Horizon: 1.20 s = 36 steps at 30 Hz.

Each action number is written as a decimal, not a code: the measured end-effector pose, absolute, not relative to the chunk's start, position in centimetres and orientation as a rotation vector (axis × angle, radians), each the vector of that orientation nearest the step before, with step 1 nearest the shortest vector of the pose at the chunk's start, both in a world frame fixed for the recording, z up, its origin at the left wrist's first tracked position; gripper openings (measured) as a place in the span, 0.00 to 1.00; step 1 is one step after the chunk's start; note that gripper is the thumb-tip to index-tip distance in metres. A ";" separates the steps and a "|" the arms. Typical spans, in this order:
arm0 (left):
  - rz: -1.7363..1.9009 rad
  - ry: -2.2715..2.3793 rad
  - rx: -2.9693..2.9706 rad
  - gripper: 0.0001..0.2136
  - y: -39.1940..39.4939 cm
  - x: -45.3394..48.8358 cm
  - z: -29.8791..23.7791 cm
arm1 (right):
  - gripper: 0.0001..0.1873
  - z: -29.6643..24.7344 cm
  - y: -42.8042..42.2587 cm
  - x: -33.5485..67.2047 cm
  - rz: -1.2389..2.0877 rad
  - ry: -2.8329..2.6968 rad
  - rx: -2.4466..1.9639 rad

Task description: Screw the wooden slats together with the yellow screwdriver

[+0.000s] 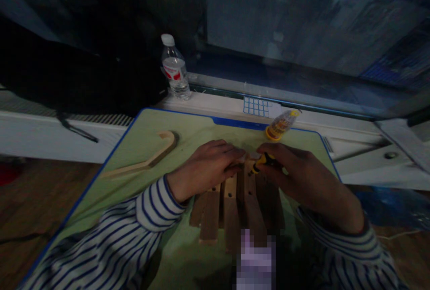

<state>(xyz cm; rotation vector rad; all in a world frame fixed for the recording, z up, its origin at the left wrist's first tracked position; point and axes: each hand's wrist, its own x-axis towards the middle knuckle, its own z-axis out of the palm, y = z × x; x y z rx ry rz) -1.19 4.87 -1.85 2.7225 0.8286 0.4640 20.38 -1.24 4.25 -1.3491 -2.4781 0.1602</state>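
Note:
Several wooden slats (231,209) lie side by side on a green mat (144,147), some with small holes near their far ends. My left hand (204,167) rests on the far ends of the slats, fingers bent and pressed down on the wood. My right hand (298,173) is closed around a small yellow and black screwdriver (264,161), whose tip points down at the end of a middle slat. Both sleeves are striped blue and white.
A curved wooden piece (148,158) lies on the mat's left. A small yellow-capped bottle (280,125) lies tipped at the mat's far edge. A water bottle (174,68) stands on the white sill, beside a blue grid sticker sheet (257,106). Wooden floor lies left.

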 end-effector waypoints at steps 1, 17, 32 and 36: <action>0.476 0.817 2.712 0.17 4.8 -1.2 -1.7 | 0.15 4.2 -1.2 20.4 0.158 -2.474 -1.352; 0.842 0.677 2.566 0.07 4.7 0.4 -0.2 | 0.23 5.6 -1.8 20.1 0.241 -2.472 -1.263; 0.633 0.592 2.450 0.09 5.7 0.6 1.4 | 0.21 5.2 -1.4 20.9 0.220 -2.383 -1.080; 0.668 0.626 2.448 0.08 5.7 0.6 1.4 | 0.19 5.3 -1.3 20.8 0.210 -2.391 -1.073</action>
